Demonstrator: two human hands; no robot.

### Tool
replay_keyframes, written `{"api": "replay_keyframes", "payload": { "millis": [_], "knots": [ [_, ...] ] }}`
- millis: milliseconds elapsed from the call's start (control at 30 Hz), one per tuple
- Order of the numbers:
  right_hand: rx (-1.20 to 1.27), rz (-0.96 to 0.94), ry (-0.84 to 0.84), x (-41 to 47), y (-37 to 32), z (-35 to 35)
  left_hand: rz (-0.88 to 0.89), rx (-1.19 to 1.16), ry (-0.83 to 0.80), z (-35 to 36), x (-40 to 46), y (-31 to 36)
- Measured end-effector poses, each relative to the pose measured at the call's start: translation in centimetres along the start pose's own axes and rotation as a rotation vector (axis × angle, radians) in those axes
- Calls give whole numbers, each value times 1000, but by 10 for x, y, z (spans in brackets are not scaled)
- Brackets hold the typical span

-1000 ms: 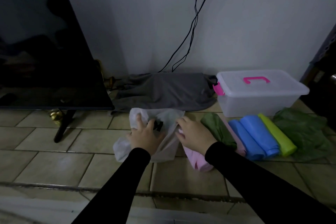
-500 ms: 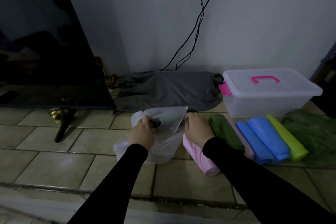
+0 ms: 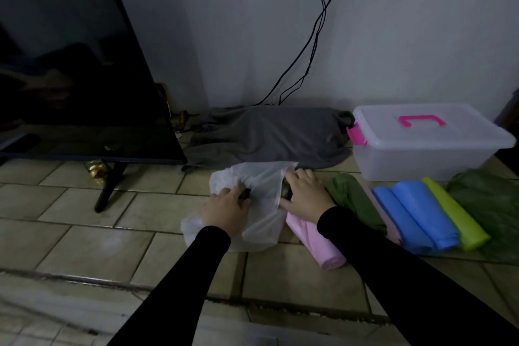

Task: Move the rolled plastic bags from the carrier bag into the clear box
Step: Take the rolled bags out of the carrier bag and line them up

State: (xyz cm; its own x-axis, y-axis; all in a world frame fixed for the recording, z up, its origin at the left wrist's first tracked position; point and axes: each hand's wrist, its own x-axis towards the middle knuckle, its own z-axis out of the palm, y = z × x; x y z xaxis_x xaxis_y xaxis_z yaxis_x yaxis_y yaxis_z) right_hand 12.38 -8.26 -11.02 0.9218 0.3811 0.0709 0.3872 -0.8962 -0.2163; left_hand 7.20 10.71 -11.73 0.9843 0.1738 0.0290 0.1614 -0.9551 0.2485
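Down at the centre of the frame, the white carrier bag (image 3: 261,205) lies crumpled on the tiles. The left hand (image 3: 224,209) clutches its rim; the right hand (image 3: 304,195) curls round a dark green roll (image 3: 286,191) at its mouth. To the right, pink (image 3: 317,241), green (image 3: 354,196), blue (image 3: 415,213) and lime (image 3: 455,219) rolls lie side by side, long axes slanting toward lower right. The clear box (image 3: 427,146), lid on, sits behind them.

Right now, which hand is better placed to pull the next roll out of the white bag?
Right hand: it sits at the bag's open mouth, seemingly touching a dark green roll there. The left hand grips the bag, steadying it.
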Motion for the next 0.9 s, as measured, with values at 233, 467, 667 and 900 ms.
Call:
{"api": "replay_keyframes", "payload": {
  "millis": [233, 467, 667, 900],
  "knots": [
    [103, 14, 87, -11, -3, -9, -45, -21, -58, -3, -7, 9],
    [203, 24, 200, -22, 3, -51, -61, -2, -93, 3, -15, 10],
    [343, 111, 207, -51, 15, -77, -67, 66, -81, 7, -16, 12],
    [393, 170, 370, -88, 24, -85, -78, 114, -64, 11, -18, 13]
  ]
}}
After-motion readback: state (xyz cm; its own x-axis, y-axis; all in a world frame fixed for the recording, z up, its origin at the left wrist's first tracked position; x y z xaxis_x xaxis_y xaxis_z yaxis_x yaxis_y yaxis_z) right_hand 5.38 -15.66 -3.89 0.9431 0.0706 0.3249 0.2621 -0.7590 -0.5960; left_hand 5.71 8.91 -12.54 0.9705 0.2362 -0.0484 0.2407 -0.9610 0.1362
